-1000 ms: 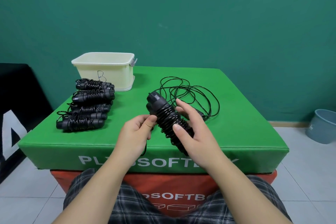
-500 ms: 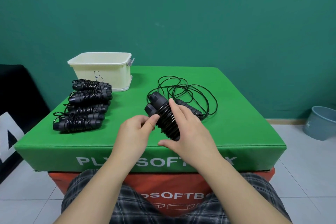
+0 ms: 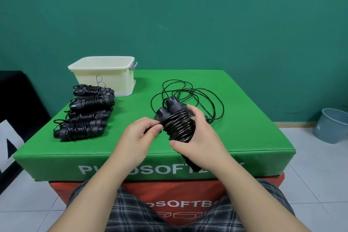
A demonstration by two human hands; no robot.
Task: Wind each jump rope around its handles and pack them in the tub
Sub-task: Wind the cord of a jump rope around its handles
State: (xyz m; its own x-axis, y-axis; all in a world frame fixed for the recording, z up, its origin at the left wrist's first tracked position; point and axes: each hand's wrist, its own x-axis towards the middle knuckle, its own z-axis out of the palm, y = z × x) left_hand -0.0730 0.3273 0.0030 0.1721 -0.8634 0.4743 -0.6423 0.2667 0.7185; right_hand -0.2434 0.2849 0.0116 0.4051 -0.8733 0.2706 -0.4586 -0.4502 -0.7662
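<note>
Right hand [image 3: 199, 137] now grips the wound jump-rope handles [image 3: 176, 117] upright at frame centre, raised since a second ago; left hand [image 3: 140, 135] pinches cord. Winding nears done; tub [image 3: 105, 79] upper left.

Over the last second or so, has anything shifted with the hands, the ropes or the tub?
The right hand rolled the wound jump rope more upright, its handle caps now pointing up and away. The left hand kept pinching the cord at its side. The loose rope, four wound bundles and the tub stayed put.
</note>
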